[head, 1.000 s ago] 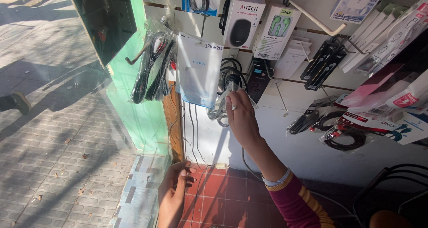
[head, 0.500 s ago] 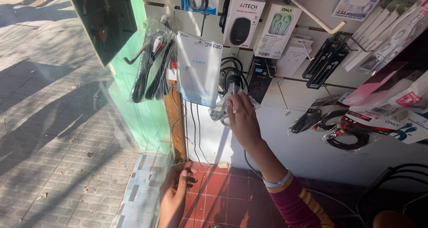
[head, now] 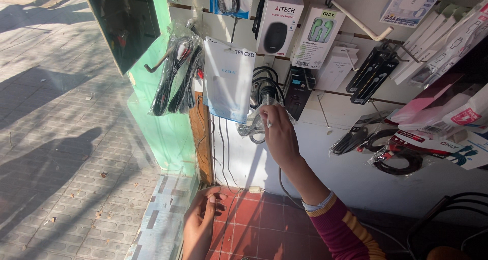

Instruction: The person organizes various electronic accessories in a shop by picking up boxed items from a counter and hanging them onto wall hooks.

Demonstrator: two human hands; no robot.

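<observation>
Right hand: your right hand [head: 278, 134] is raised to the white display wall [head: 351, 163], its grip pinched shut on a clear plastic bag with a coiled cable inside [head: 255, 125].
Bag position: it hangs just under the black coiled cables [head: 265, 85] and right of the pale blue-and-white flat packet [head: 228, 79], touching your fingertips.
Left hand: your left hand [head: 199, 224] lies low, fingers spread and flat on the red tiled ledge [head: 254, 224]; it holds nothing.
Change: compared with a second ago, your right hand has hardly shifted, perhaps a little higher against the wall, and the bag has stayed in its pinch; the left hand has kept its place.
Meaning: I judge the bag is being steadied at the hook, not yet taken off.
Nearby: black cables in clear wrap [head: 175, 77] hang further left.
</observation>
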